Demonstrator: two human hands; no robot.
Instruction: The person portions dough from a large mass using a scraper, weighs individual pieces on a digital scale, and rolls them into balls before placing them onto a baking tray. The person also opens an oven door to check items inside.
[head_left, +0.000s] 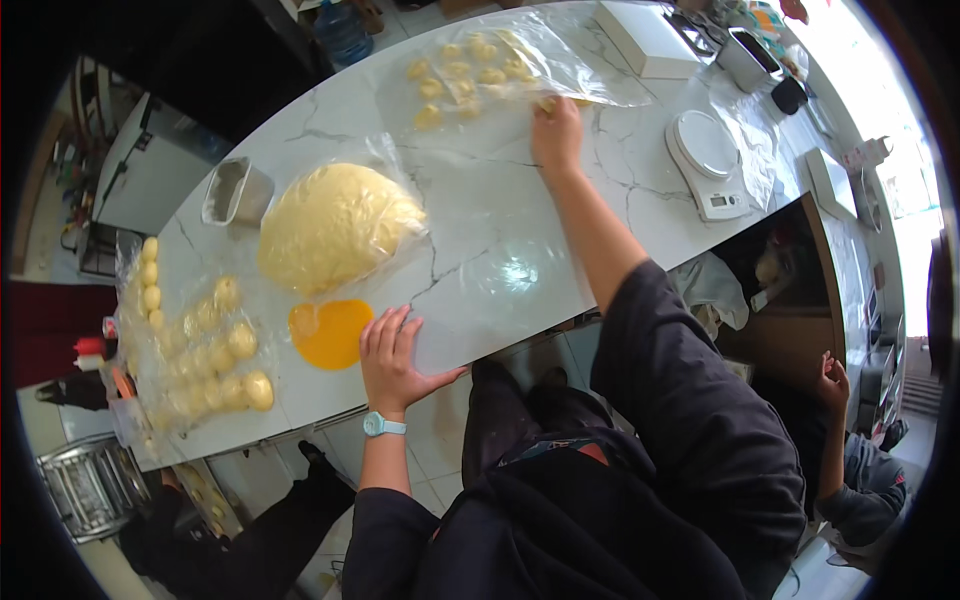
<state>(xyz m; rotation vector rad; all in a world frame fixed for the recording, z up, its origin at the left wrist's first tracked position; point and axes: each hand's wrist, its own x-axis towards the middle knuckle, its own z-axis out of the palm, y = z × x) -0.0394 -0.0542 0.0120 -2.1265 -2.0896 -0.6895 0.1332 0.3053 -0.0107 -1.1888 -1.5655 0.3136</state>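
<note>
My left hand, wearing a pale blue watch, rests with fingers apart on the marble-patterned table. Its fingers are beside the right edge of an orange plastic dough scraper. A large mound of yellow dough lies under clear plastic just beyond. Stretched far forward, my right hand has its fingers curled at the near edge of a clear plastic sheet. Some yellow dough shows at those fingers; the grip is partly hidden. Several small dough pieces lie under that sheet.
Rows of dough balls under plastic are at the left, near a metal loaf tin. A digital kitchen scale, a white box and another tin stand right. Another person's hand shows at lower right.
</note>
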